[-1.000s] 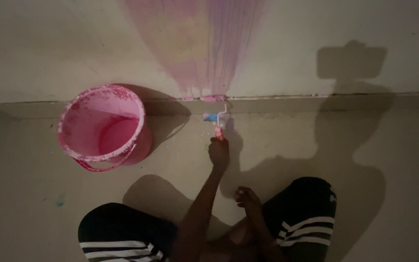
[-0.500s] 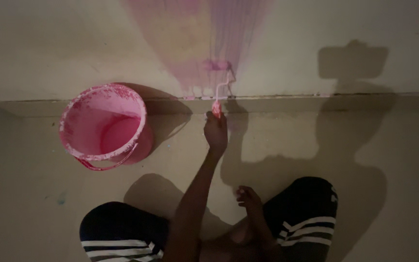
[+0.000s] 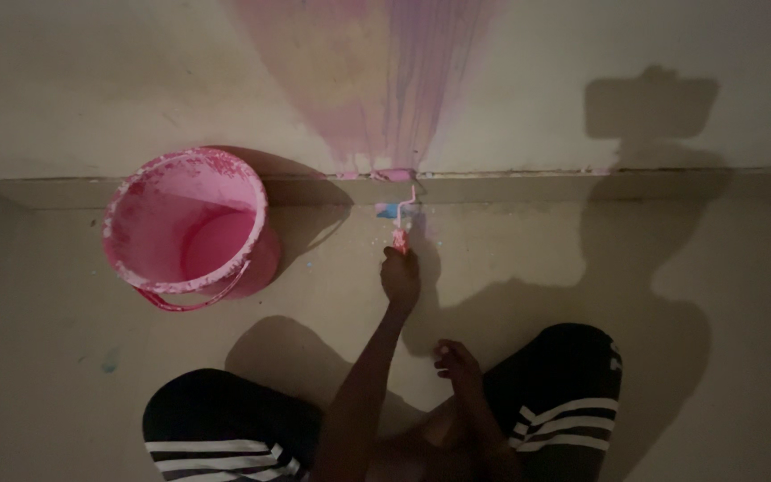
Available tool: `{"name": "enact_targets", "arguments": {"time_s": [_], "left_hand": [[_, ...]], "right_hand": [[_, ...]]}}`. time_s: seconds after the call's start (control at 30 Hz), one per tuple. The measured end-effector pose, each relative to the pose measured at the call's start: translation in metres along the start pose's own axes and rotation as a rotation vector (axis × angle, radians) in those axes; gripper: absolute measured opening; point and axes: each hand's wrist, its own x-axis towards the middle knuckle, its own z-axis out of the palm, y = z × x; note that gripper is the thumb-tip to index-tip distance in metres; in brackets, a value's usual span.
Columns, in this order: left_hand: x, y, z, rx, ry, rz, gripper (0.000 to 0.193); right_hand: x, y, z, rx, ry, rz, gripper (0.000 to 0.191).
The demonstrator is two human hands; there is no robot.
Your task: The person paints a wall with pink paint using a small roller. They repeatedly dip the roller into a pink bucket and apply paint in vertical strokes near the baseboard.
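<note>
My left hand (image 3: 401, 278) reaches forward and is shut on the handle of a small paint roller (image 3: 401, 214). The roller's pink head touches the very bottom of the wall, just above the skirting. Above it, a patch of pink and purple paint (image 3: 385, 80) streaks down the pale wall. My right hand (image 3: 457, 361) rests loosely near my right knee, fingers apart and holding nothing. I sit cross-legged on the floor in dark striped shorts (image 3: 564, 402).
A pink, paint-smeared bucket (image 3: 136, 201) with a handle stands on the floor left of the roller, close to the wall. Small paint specks dot the floor near the skirting (image 3: 537, 187). Dark shadows fall on the wall and floor at the right.
The roller went up the wall half a second ago and has come back down to the wall's bottom edge. My left arm pulled back with it. The right hand barely moved.
</note>
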Motion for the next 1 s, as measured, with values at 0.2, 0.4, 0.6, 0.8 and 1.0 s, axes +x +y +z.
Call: {"name": "enact_targets", "arguments": {"time_s": [0.2, 0.4, 0.6, 0.8, 1.0], "left_hand": [[0.013, 0.025, -0.004, -0.059, 0.03, 0.099, 0.04], [0.049, 0.096, -0.033, -0.317, 0.123, 0.301, 0.035], [0.054, 0.098, -0.027, -0.27, 0.212, 0.402, 0.038], [-0.004, 0.019, -0.005, -0.045, 0.26, 0.456, 0.043], [-0.008, 0.029, 0.012, -0.134, -0.18, -0.057, 0.043]], "right_hand": [[-0.001, -0.007, 0.002, -0.04, 0.033, 0.054, 0.036], [-0.007, -0.014, 0.003, -0.055, 0.018, 0.005, 0.036], [-0.002, -0.028, 0.008, -0.124, -0.005, 0.055, 0.036], [-0.008, -0.027, 0.006, -0.105, 0.016, 0.052, 0.039], [-0.008, -0.022, 0.001, 0.218, -0.134, -0.039, 0.042]]}}
